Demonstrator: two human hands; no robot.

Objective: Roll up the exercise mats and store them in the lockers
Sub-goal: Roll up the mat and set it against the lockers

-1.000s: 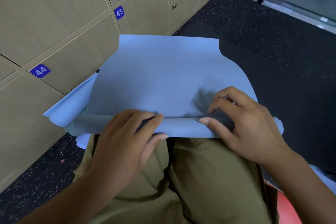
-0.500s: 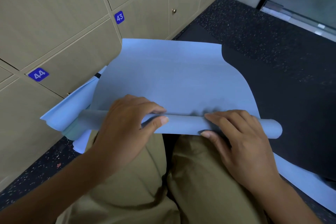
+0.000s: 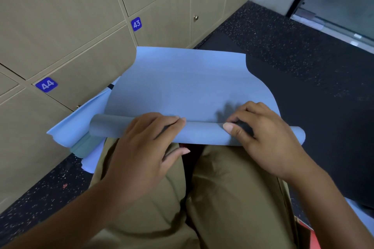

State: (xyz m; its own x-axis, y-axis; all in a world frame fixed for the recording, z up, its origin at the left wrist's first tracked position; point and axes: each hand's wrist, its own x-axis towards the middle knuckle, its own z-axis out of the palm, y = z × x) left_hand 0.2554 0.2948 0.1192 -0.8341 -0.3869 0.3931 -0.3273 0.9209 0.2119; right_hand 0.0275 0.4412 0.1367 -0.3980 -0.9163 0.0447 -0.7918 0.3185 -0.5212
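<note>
A light blue exercise mat lies flat on the floor ahead of my knees, its near end wound into a thin roll across my lap. My left hand lies over the roll's left half, fingers curled on its top. My right hand grips the right half, thumb in front and fingers behind. A second light blue mat pokes out crumpled under the roll's left end. Tan lockers numbered 42, 43 and 44 stand shut at the left.
A black mat lies on the dark speckled floor to the right. My tan trousers fill the foreground. A glass door is at the far right. Another light blue strip shows at the lower right.
The roll has turned forward and grown slightly thicker. Both hands have re-gripped it, the right hand's fingers now arched over the roll's far side.
</note>
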